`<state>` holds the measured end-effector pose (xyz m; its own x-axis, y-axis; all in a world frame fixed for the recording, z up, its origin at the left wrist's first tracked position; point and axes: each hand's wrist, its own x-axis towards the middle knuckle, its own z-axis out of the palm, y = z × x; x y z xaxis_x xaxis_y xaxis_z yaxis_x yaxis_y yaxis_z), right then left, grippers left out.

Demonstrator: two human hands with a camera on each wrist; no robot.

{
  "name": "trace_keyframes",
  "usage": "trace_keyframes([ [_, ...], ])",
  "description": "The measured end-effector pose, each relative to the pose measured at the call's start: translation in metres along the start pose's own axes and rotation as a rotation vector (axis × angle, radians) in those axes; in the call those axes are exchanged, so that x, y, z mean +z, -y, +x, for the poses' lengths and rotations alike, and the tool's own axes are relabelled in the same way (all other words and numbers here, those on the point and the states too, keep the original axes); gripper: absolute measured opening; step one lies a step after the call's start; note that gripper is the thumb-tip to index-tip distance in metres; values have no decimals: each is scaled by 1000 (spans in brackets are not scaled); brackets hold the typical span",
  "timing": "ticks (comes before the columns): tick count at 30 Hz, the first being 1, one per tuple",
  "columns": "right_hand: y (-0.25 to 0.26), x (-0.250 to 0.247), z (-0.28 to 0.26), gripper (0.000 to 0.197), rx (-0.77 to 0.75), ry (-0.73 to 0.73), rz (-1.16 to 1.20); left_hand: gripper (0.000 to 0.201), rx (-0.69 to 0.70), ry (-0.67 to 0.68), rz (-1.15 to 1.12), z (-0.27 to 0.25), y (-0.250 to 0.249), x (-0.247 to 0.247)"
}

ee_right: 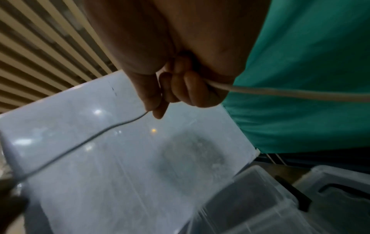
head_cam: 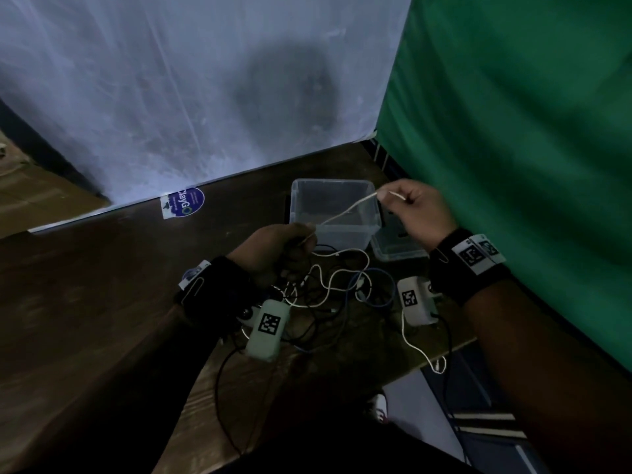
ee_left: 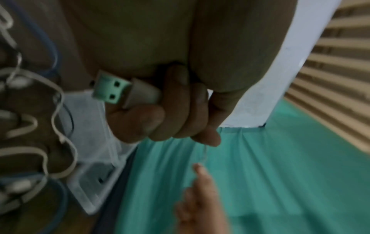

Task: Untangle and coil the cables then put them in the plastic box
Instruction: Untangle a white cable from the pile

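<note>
A white cable (head_cam: 345, 211) runs taut between both hands above the clear plastic box (head_cam: 328, 181). My left hand (head_cam: 307, 234) grips one end; in the left wrist view its fingers (ee_left: 180, 120) curl round a USB plug (ee_left: 120, 93). My right hand (head_cam: 386, 196) pinches the cable higher up, at the box's right rim. In the right wrist view the cable (ee_right: 300, 93) leaves the curled fingers (ee_right: 192, 88) on the right, and a thin stretch runs down left from the thumb. A tangle of white, black and blue cables (head_cam: 338, 289) lies on the table below the hands.
The box lid (head_cam: 393, 249) lies right of the box. The dark wooden table (head_cam: 119, 285) ends near me on the right. A green cloth (head_cam: 513, 131) hangs at the right and a white plastic sheet (head_cam: 205, 97) stands behind. A blue sticker (head_cam: 186, 201) lies far left.
</note>
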<state>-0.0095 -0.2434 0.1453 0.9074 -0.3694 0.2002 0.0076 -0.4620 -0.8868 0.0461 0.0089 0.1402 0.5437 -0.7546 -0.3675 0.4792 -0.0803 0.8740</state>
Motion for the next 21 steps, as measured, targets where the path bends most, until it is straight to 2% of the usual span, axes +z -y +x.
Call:
trace_keyframes([
  [2,-14,7,-3,11,43,-6,-53,18,24,110,-142,-2,-3,3],
  [4,-29,20,-11,14,103,17,-120,19,74,187,-271,-1,-6,5],
  [6,-39,36,-22,14,157,134,-219,20,121,202,-338,1,-12,7],
  [10,-33,70,-55,13,161,481,-278,23,200,88,-354,9,-17,8],
  [12,-21,77,-70,12,154,552,-262,25,215,18,-365,13,-14,5],
  [15,-3,76,-86,12,93,544,-214,23,251,-82,-395,21,-4,2],
  [17,11,67,-89,15,-16,549,-218,22,279,-156,-315,26,5,5],
  [19,26,55,-86,15,-80,545,-228,21,305,-211,-77,29,12,12],
  [21,34,43,-80,13,-105,479,-209,21,301,-182,132,29,15,23],
])
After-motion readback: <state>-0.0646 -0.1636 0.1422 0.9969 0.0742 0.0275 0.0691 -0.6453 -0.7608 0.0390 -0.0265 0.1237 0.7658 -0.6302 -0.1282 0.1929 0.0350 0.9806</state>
